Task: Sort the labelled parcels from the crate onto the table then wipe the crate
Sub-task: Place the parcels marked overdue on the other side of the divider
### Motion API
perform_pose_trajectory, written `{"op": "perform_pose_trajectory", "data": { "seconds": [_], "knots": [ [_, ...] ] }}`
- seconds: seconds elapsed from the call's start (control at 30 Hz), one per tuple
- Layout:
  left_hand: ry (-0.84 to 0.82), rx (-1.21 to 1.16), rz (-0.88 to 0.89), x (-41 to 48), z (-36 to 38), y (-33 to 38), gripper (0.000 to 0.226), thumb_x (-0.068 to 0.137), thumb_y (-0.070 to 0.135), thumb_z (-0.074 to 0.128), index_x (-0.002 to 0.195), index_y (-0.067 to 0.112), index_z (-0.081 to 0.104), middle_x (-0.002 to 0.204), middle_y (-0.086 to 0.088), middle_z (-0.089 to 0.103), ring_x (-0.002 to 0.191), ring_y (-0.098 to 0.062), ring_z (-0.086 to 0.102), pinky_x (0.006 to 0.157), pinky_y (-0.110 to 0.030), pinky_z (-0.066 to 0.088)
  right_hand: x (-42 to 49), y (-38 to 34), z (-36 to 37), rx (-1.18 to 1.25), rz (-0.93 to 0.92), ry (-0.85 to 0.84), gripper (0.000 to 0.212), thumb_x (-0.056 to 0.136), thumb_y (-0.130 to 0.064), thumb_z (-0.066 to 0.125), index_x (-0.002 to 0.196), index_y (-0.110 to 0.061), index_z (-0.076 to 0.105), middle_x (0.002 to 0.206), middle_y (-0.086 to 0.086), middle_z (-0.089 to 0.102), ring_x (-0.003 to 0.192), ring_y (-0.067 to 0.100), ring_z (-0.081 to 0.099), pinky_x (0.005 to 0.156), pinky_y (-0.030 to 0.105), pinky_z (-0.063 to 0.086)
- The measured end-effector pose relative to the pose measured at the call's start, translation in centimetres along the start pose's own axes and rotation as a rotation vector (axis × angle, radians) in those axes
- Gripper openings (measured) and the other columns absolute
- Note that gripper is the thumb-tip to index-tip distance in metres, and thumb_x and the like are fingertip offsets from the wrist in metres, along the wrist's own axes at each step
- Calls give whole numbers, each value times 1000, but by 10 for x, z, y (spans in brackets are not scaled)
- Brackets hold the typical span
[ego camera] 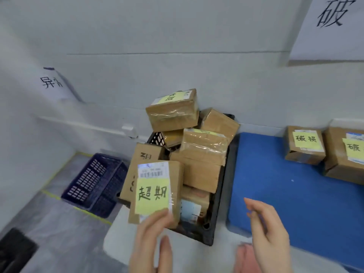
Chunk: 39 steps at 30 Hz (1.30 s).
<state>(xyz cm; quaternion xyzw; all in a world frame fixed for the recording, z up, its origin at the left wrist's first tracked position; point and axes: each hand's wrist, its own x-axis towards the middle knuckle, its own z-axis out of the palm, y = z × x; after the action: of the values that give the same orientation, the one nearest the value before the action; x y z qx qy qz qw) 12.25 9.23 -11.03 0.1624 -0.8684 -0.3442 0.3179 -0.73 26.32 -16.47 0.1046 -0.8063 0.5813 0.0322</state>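
So, far left on the wall: paper sign (pixel 51 83) w/ handwritten 异常. Below it on the floor sits a dark blue basket (pixel 96 182) w/ slotted sides, just left of the table (pixel 116 235). Black crate (pixel 208 236) sits on the table's left part, heaped w/ brown taped parcels. The top parcel (pixel 173 109) rides above the rim, tilted, yellow note on its upper face. L hand (pixel 151 239) grips the near lower end of the held parcel (pixel 157 194), up in front of the crate's near-left corner, face toward the camera: barcode label on top, yellow note reading 超期 under it. R hand (pixel 269 229) hovers right of the crate over the near edge of the blue mat (pixel 275 184), fingers loosely apart & a bit bent, holding nothing. Pink cloth (pixel 246 255) lies just below that hand, blurred. Far right on the mat, two parcels side by side: small parcel (pixel 304 146) w/ a 破损 note, big parcel (pixel 342 160) w/ its note cut off by the frame edge after 破. Above them, a wall sign (pixel 331 36) w/ 破
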Motion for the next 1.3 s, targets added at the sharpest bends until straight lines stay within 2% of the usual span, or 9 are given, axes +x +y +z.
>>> {"op": "perform_pose_trajectory", "data": {
  "seconds": [0.1, 0.23, 0.33, 0.4, 0.57, 0.73, 0.93, 1.1, 1.3],
  "knots": [
    [227, 34, 38, 32, -54, -41, 32, 87, 10, 44, 115, 13, 59, 126, 2, 55, 122, -9, 50, 100, -21, 39, -10, -47, 39, 6, -288, -54, 26, 97, -19, 46, 109, -32, 64, 110, -5, 55, 106, 14, 57, 86, 13, 41],
    [39, -105, -52, 61, -61, -72, 43, 90, 6, 46, 131, 19, 52, 142, 8, 42, 136, -9, 37, 103, -26, 40, -28, -81, 92, -14, -443, -206, 32, 92, -23, 50, 123, -25, 60, 140, -2, 43, 127, 19, 47, 100, 21, 39],
    [-146, -183, 30, 72, -54, -74, 53, 94, 10, 46, 143, 27, 40, 155, 6, 24, 143, 0, 21, 100, -4, 30, -29, -88, 120, -84, -428, -247, 41, 92, -34, 51, 133, -33, 50, 154, -11, 28, 143, 18, 29, 110, 33, 34],
    [-251, -182, 65, 74, -45, -81, 57, 94, 22, 45, 146, 42, 31, 159, 13, 12, 146, -2, 12, 102, -2, 24, -28, -86, 128, -102, -392, -269, 43, 91, -39, 51, 135, -37, 48, 157, -15, 22, 146, 14, 21, 112, 31, 30],
    [-303, -134, 89, 78, -28, -105, 58, 89, 38, 42, 144, 50, 27, 160, 20, 1, 148, -6, 10, 107, -30, 41, -22, -78, 138, -110, -351, -260, 42, 92, -37, 54, 133, -29, 51, 160, -7, 10, 144, 4, 22, 100, 4, 32],
    [-294, -232, 30, 75, -31, -115, 54, 89, 34, 45, 142, 41, 35, 158, 22, 9, 144, 2, 14, 98, -1, 29, -24, -79, 145, -85, -344, -202, 49, 89, -10, 65, 132, -27, 47, 156, -1, 14, 136, -15, 19, 90, -3, 33],
    [-288, -249, 79, 73, -32, -103, 60, 87, 36, 39, 144, 48, 28, 159, 24, 4, 146, -1, 14, 97, -25, 48, -31, -80, 142, -26, -308, -112, 44, 91, -22, 58, 134, -30, 49, 158, -10, 12, 141, 7, 27, 95, 18, 48],
    [-283, -244, 167, 71, -32, -71, 60, 87, 35, 39, 145, 44, 31, 159, 24, 3, 145, 3, 11, 97, -14, 43, -38, -98, 108, 25, -335, -70, 45, 92, -11, 53, 132, -29, 52, 157, -8, 17, 138, 1, 29, 86, 5, 45],
    [-393, -345, 223, 46, -12, -19, 60, 90, 30, 41, 148, 42, 29, 158, 27, 0, 146, 2, 10, 101, -16, 40, -55, -89, 43, -44, -298, 17, 48, 92, -15, 49, 132, -42, 50, 157, -15, 17, 139, 14, 34, 91, 12, 44]
  ]
}}
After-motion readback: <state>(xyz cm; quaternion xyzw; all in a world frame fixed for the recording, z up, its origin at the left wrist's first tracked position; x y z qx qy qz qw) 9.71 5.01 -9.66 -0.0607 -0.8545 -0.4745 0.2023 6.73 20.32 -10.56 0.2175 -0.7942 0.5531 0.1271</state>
